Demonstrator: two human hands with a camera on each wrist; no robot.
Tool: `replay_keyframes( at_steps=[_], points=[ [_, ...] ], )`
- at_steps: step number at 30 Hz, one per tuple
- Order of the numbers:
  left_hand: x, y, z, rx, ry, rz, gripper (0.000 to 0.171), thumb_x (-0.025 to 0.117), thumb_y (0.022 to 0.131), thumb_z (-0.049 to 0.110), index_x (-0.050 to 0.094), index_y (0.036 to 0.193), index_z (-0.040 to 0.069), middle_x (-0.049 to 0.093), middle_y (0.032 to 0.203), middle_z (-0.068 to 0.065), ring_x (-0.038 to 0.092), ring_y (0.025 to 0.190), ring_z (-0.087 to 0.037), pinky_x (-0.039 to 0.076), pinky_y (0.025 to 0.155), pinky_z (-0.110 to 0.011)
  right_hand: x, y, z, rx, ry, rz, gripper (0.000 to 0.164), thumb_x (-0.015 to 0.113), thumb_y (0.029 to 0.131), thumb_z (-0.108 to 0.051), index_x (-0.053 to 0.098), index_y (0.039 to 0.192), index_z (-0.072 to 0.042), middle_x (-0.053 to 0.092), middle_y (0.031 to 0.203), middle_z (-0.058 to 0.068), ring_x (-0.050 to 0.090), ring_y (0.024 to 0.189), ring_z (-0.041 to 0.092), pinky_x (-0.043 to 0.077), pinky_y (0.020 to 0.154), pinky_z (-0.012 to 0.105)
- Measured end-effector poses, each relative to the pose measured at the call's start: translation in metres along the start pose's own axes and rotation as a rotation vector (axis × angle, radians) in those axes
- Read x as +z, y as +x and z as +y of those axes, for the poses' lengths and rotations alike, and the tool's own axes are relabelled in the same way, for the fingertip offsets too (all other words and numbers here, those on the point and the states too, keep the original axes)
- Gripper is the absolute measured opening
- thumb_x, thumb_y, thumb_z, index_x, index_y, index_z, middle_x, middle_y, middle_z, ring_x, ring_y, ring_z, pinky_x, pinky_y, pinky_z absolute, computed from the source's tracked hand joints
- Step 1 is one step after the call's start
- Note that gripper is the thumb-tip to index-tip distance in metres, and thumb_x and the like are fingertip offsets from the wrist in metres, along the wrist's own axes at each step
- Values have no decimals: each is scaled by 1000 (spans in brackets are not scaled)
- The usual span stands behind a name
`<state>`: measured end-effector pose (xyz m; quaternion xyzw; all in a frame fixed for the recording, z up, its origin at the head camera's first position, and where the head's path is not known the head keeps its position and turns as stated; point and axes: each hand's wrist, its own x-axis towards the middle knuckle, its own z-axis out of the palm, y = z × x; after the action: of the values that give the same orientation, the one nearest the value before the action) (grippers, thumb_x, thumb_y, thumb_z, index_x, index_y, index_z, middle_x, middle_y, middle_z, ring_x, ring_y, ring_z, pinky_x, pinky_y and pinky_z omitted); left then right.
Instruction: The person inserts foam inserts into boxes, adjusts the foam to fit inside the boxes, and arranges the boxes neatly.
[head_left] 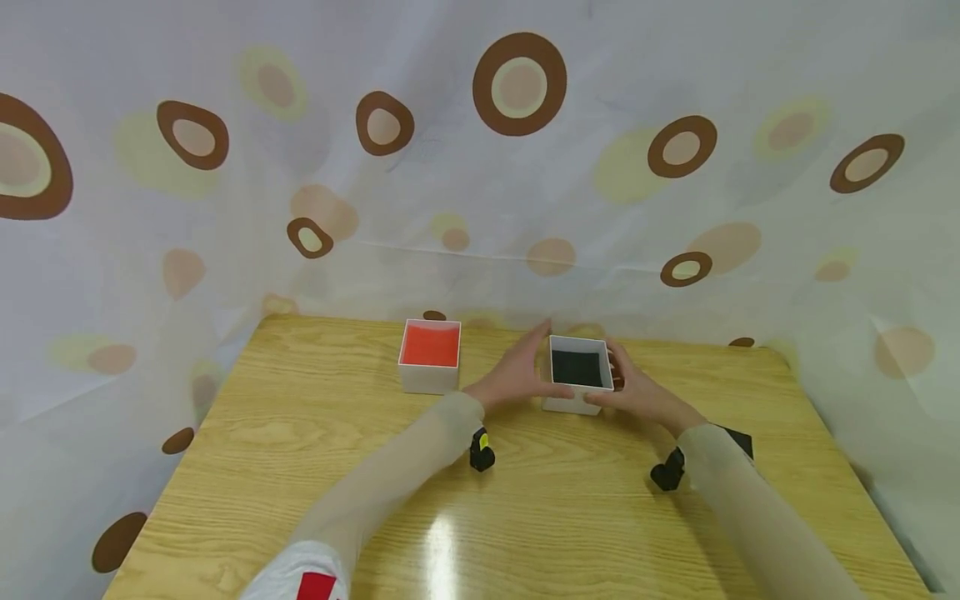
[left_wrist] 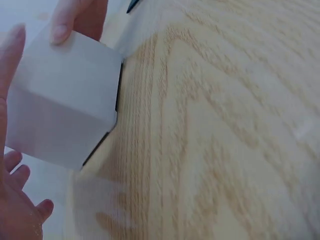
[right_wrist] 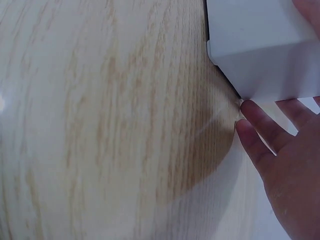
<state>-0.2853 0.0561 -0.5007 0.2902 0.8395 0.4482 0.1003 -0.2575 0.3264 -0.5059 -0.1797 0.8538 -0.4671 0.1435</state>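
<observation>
A square white box [head_left: 577, 403] with a black inside stands toward the back of the wooden table. My right hand [head_left: 637, 392] grips it at the right, thumb on the front face and fingers bent along the side. At the left, my left hand [head_left: 521, 375] has its thumb along the front, with the other fingers stretched out beside the box. The left wrist view shows the box's white walls [left_wrist: 60, 100] and several left fingers [left_wrist: 20, 175] apart from it. In the right wrist view, right fingertips [right_wrist: 247, 107] are at the box's lower corner.
Left of the hands stands a second white box [head_left: 429, 381] with a red inside. A black object [head_left: 738, 440] lies partly hidden behind the right sleeve. Behind the wooden table [head_left: 360, 467] hangs a patterned cloth [head_left: 450, 167].
</observation>
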Motion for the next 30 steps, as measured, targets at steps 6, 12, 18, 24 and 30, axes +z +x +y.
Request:
replay_keyframes(
  at_steps=[6,12,18,24,30],
  points=[
    [-3,-1,-8,-19,-95,-63,128,93,78,41,7,169,13,24,172,-5,27,156,-21,26,125,-43,-1,4,-3,16,-19,-5,101,78,95,-19,5,165,-12,44,147,26,55,119,35,48,98,46],
    [-4,3,-11,46,-158,-40,114,92,80,36,19,165,16,41,160,-2,40,147,-17,32,122,-37,-1,8,-5,33,-25,-7,102,79,94,-20,6,165,-13,46,145,25,56,115,34,50,93,41],
    [-4,8,-16,68,-157,-12,101,94,78,34,33,157,20,48,148,3,46,140,-16,37,118,-35,-3,11,-9,34,-18,-19,101,79,94,-23,6,165,-16,44,149,25,56,118,36,50,94,43],
    [1,9,-18,53,-122,1,94,94,78,37,39,151,15,51,145,1,50,137,-17,39,117,-34,-5,8,-12,47,-70,-25,105,80,94,-24,4,165,-13,41,151,26,56,122,40,51,97,46],
    [7,6,-14,32,-110,-18,95,93,79,39,37,152,16,51,146,2,49,138,-16,39,117,-35,-6,-12,-32,59,-177,0,106,76,97,-32,0,167,-7,18,166,27,45,136,53,43,106,67]
  ],
)
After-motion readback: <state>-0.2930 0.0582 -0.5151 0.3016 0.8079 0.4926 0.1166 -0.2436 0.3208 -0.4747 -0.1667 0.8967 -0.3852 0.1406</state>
